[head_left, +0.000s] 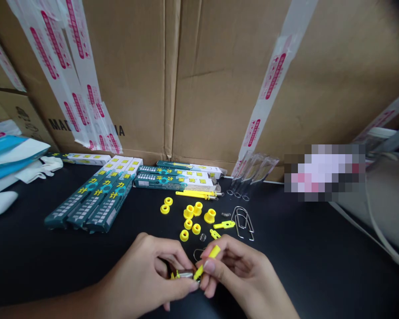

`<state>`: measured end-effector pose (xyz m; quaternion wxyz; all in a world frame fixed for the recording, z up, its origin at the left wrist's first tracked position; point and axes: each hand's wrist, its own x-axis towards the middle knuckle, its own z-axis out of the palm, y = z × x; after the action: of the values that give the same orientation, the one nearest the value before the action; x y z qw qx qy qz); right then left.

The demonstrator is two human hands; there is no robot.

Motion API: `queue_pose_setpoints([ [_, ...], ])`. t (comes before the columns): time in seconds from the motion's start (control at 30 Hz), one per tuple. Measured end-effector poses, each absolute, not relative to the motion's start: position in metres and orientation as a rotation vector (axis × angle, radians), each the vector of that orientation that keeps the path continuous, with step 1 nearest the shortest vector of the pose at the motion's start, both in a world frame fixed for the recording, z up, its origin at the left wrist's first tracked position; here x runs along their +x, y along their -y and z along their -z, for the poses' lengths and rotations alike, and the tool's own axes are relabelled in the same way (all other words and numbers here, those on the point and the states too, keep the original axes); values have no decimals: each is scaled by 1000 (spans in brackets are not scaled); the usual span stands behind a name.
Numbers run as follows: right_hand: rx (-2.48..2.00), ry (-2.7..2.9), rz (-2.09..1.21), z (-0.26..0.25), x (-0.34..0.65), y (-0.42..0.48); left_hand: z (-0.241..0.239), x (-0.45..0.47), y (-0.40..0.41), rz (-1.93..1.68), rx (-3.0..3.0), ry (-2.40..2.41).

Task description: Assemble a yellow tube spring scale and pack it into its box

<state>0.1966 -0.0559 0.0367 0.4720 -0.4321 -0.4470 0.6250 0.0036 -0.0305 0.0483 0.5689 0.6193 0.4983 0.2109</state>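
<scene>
My left hand (156, 270) is pinched round a small metal spring piece with a yellow end (181, 275), low over the black table (302, 261). My right hand (234, 268) pinches a thin yellow plastic strip (208, 261) that meets the spring piece between both hands. Just beyond my fingers lie several yellow plastic caps (193, 217), a yellow pointer piece (224, 225), a small spring (202, 237) and bent wire hooks (243, 221).
Long teal-and-white boxes (96, 199) lie at the left and more boxes (174, 177) at the back centre. Clear tubes (252, 175) lean by the cardboard cartons (199, 75) behind. White gloves (41, 168) and blue-white packets lie far left.
</scene>
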Motion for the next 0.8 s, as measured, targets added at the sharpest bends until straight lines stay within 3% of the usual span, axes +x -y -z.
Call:
queue_pose_setpoints([
  [0.23,-950,1106,-1646,-37,201,50,-46,3,31,-461,1476,-1198],
  [0.43,-1061,1286,-1454,-39,199,55,-43,2,32,-421,1494,-1184],
  [0.8,-1166,1321,-1419,-41,190,56,-41,3,35,-466,1607,-1156],
])
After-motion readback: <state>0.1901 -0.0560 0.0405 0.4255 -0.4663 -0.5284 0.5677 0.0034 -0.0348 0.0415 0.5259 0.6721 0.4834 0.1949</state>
